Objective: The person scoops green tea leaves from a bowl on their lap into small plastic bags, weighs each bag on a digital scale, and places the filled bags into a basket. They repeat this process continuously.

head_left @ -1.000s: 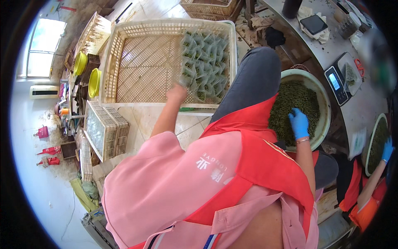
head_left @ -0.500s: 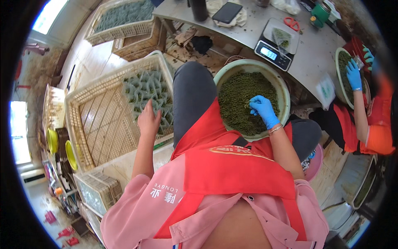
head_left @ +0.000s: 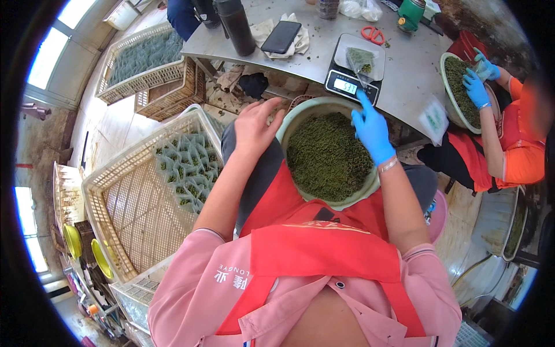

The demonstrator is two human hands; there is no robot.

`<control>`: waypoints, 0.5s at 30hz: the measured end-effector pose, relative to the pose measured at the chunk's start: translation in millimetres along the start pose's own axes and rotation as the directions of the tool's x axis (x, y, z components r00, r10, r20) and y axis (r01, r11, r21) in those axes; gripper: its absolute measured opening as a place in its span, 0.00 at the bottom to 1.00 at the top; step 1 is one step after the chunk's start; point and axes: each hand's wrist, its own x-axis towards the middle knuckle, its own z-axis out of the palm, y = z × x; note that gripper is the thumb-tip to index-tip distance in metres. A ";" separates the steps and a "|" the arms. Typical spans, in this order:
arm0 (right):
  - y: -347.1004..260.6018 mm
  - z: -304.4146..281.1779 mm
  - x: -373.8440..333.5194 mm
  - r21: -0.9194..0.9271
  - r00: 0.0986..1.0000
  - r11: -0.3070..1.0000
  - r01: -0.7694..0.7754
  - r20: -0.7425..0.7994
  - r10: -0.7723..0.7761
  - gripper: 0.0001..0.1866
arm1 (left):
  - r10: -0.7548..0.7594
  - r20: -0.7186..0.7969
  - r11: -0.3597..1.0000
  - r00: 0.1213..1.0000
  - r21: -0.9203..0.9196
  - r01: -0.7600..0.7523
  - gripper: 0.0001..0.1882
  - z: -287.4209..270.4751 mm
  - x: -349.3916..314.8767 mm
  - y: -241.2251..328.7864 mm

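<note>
The bare left hand (head_left: 258, 128) hangs over the wearer's dark-trousered left leg (head_left: 254, 179), fingers loosely curled and apart, with nothing visible in it. The blue-gloved right hand (head_left: 373, 133) is at two o'clock of the pale green basin (head_left: 300, 117), forefinger extended and no load visible; whether its tip touches the digital scale (head_left: 374, 62) cannot be told. The basin holds fine green plant material (head_left: 326, 159). The scale sits at one o'clock on the metal desk (head_left: 407, 75), bearing a clear bag (head_left: 361, 58) of green contents. Red-handled scissors (head_left: 373, 36) lie just past it; a black phone (head_left: 281, 36) on a cloth (head_left: 300, 43) and a dark bottle (head_left: 236, 29) are toward eleven. At nine o'clock, a plastic crate (head_left: 130, 211) carries filled clear bags (head_left: 188, 168) in its two o'clock part. Between two and three, a co-worker (head_left: 523, 165) has gloved hands (head_left: 476, 89) at another basin (head_left: 444, 66).
</note>
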 end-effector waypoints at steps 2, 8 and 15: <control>-1.3 -3.6 40.3 -0.144 0.997 0.987 -0.072 -0.008 0.071 0.33 | -0.056 0.049 0.993 0.997 -0.101 0.061 0.11 19.7 11.6 1.7; 12.5 -4.5 86.6 -0.214 0.987 0.965 -0.152 0.017 0.159 0.30 | -0.243 0.262 0.943 0.934 -0.162 0.291 0.11 55.5 14.6 -3.5; 13.2 -2.0 37.4 0.017 0.981 0.991 -0.136 -0.134 0.137 0.15 | -0.148 0.348 0.959 0.926 -0.180 0.221 0.10 64.3 4.5 5.1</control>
